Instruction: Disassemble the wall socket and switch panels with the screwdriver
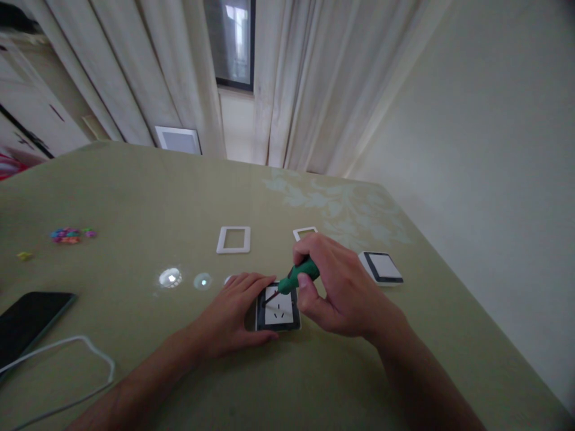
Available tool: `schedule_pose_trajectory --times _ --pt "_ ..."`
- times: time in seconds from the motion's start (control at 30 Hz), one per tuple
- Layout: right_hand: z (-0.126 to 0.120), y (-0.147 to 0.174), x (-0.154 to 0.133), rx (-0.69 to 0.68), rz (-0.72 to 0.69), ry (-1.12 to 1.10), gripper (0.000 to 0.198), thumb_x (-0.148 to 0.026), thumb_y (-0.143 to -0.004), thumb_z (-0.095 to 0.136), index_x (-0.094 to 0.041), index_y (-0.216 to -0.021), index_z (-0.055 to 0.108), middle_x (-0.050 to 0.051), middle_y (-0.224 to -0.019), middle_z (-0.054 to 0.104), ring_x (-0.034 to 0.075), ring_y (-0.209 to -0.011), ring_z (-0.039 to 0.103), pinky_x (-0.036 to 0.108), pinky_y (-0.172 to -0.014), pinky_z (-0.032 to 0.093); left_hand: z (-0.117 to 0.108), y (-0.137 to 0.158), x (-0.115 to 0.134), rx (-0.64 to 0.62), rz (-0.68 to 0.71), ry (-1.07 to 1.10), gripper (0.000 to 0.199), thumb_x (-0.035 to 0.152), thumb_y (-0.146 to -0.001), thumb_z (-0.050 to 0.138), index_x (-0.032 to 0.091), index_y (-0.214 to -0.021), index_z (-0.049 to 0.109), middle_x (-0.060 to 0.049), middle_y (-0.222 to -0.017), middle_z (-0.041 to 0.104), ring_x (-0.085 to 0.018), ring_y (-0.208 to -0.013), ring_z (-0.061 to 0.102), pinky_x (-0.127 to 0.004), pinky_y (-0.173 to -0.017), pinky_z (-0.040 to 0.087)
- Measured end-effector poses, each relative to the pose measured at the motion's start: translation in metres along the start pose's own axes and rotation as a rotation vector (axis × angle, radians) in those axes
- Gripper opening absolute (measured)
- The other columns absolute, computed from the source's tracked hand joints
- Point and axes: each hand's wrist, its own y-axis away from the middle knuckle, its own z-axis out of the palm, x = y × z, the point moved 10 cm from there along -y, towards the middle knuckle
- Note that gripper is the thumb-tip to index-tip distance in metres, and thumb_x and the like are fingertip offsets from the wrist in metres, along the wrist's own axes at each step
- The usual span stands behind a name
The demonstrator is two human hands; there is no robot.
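A white wall socket (279, 312) with a black border lies face up on the table in front of me. My left hand (238, 308) is closed around its left side, thumb at the near edge and fingers at the far edge. In my right hand (335, 287) is a screwdriver (294, 278) with a green handle. It slants down to the left, and its tip meets the left part of the socket's black border. Whether a screw sits under the tip is too small to tell.
Beyond my hands lie a white square frame (220, 240) and a second white frame (296, 234), partly hidden. A switch-like white block (383, 267) with a black border is at right. Left are a phone (31, 317), a white cable (96, 344) and small colourful pieces (67, 235).
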Motion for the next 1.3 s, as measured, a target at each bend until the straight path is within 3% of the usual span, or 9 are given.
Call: schedule_pose_trajectory --times 0.37,0.5,0.63,0.83,0.9,1.03,1.2,1.3 --pt "0.000 -0.001 -0.004 0.012 -0.042 0.018 0.014 -0.019 -0.088 0.050 -0.022 -0.102 0.051 0.003 -0.089 0.061 0.018 -0.077 0.054 0.031 -0.070 0.044 -0.002 -0.001 0.003 0.002 -0.007 0.007 0.082 0.057 -0.085 0.088 0.026 -0.151 0.050 -0.013 -0.148 0.064 -0.039 -0.135 0.059 -0.059 -0.116 0.046" --pt "0.000 0.000 -0.007 0.030 -0.066 0.145 0.005 -0.026 -0.099 0.053 -0.022 -0.101 0.054 0.004 -0.086 0.066 0.019 -0.075 0.057 0.032 -0.069 0.042 -0.002 -0.001 0.002 0.006 -0.010 0.007 0.079 0.056 -0.086 0.088 0.026 -0.150 0.053 -0.013 -0.144 0.066 -0.039 -0.131 0.061 -0.059 -0.114 0.048" --pt "0.000 0.001 -0.001 0.042 -0.003 0.327 0.019 -0.034 -0.109 0.056 -0.021 -0.095 0.058 0.001 -0.075 0.066 0.017 -0.066 0.055 0.033 -0.062 0.034 -0.001 0.001 -0.001 0.016 -0.009 -0.028 0.087 0.054 -0.084 0.089 0.025 -0.156 0.050 -0.016 -0.149 0.064 -0.042 -0.135 0.059 -0.062 -0.115 0.047" --pt "0.004 0.000 -0.023 0.003 -0.181 -0.011 0.007 -0.020 -0.106 0.052 -0.021 -0.111 0.056 0.006 -0.098 0.073 0.020 -0.091 0.063 0.034 -0.085 0.051 -0.002 0.002 0.003 0.053 0.028 0.013 0.082 0.052 -0.084 0.089 0.032 -0.155 0.053 -0.012 -0.143 0.068 -0.041 -0.130 0.063 -0.059 -0.112 0.050" --pt "0.005 0.000 -0.022 -0.005 -0.162 0.009 0.007 -0.022 -0.104 0.053 -0.021 -0.111 0.056 0.006 -0.096 0.072 0.020 -0.086 0.063 0.034 -0.081 0.050 -0.001 0.002 0.004 0.057 0.034 0.025 0.078 0.051 -0.085 0.088 0.032 -0.153 0.055 -0.011 -0.142 0.069 -0.040 -0.129 0.063 -0.059 -0.111 0.050" --pt "0.003 0.002 -0.009 0.021 -0.039 0.187 0.014 -0.034 -0.108 0.059 -0.022 -0.102 0.059 0.000 -0.075 0.068 0.017 -0.065 0.057 0.031 -0.063 0.036 0.000 0.002 0.005 0.059 0.026 0.014 0.077 0.050 -0.084 0.089 0.030 -0.151 0.055 -0.012 -0.138 0.069 -0.040 -0.125 0.064 -0.059 -0.109 0.051" --pt "0.011 0.002 -0.023 -0.056 -0.150 -0.062 0.007 -0.026 -0.104 0.056 -0.022 -0.108 0.059 0.002 -0.091 0.072 0.017 -0.081 0.063 0.030 -0.078 0.048 -0.002 0.000 0.008 0.052 0.037 0.030 0.070 0.046 -0.086 0.086 0.032 -0.148 0.057 -0.010 -0.139 0.070 -0.039 -0.127 0.064 -0.059 -0.108 0.052" --pt "0.008 0.001 -0.015 0.000 -0.055 0.038 0.007 -0.029 -0.101 0.058 -0.022 -0.099 0.060 0.001 -0.082 0.069 0.017 -0.074 0.059 0.029 -0.071 0.043 0.000 0.000 0.009 0.043 0.046 0.019 0.072 0.046 -0.085 0.086 0.031 -0.149 0.056 -0.011 -0.141 0.070 -0.040 -0.128 0.064 -0.060 -0.109 0.052"
